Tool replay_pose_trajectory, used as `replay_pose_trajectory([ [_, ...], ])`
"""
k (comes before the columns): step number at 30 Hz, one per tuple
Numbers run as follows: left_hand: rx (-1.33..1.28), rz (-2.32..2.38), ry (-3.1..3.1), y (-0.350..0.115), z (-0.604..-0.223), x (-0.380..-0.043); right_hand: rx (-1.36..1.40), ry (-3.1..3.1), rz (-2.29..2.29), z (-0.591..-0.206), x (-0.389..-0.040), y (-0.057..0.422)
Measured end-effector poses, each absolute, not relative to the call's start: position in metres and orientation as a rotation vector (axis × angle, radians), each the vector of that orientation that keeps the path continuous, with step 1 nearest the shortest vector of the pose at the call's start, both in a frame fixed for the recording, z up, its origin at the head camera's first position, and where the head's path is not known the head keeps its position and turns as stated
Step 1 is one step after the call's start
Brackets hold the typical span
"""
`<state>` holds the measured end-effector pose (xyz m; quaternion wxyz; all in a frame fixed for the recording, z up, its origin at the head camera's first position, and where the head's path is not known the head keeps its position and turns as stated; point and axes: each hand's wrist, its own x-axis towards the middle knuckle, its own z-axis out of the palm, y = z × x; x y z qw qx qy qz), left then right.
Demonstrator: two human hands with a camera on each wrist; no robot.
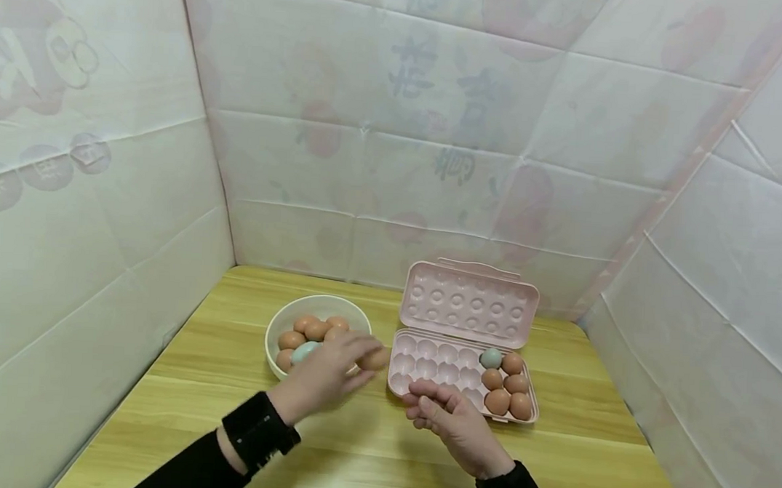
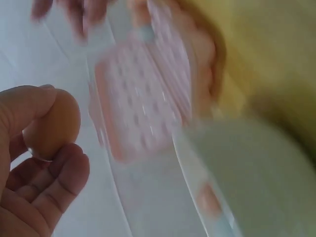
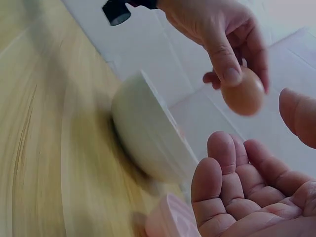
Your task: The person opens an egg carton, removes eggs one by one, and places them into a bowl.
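Pinched between the thumb and fingers of my left hand (image 1: pixel 333 372) is a brown egg (image 2: pixel 55 126), held up at the right rim of the white bowl (image 1: pixel 283 313). My right hand (image 1: pixel 451 425) is palm up with its fingers loosely bent and nothing in them, in front of the pink egg box (image 1: pixel 394 386); in the right wrist view its palm (image 3: pixel 252 207) faces the held egg. Inside the bowl lie several brown eggs (image 1: pixel 291 340) and a pale blue egg (image 1: pixel 304 351), partly hidden by the left hand.
The egg box's lid (image 1: pixel 470 302) stands open at the back. Several brown eggs (image 1: pixel 520 406) and a pale blue-green egg (image 1: pixel 491 358) fill its right-hand cups. Under everything is a wood-grain table (image 1: pixel 181 402), with white printed sheeting (image 1: pixel 289 167) behind and at both sides.
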<state>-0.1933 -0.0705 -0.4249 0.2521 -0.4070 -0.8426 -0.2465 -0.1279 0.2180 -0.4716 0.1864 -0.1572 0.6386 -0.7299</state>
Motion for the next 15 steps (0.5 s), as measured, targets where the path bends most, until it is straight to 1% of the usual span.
replay_pose_trajectory([
  [5,-0.874,-0.754,-2.508,-0.107,-0.42,-0.228,-0.307,1.902,-2.031,-0.477,-0.124,0.228],
  [9,-0.715,-0.696,-2.717,-0.136,-0.42,-0.251,-0.204,1.983,-1.99,-0.481,-0.122,0.233],
  [15,-0.625,-0.522,-2.821,-0.159,-0.425,-0.276,-0.11,2.067,-1.955,-0.485,-0.119,0.234],
])
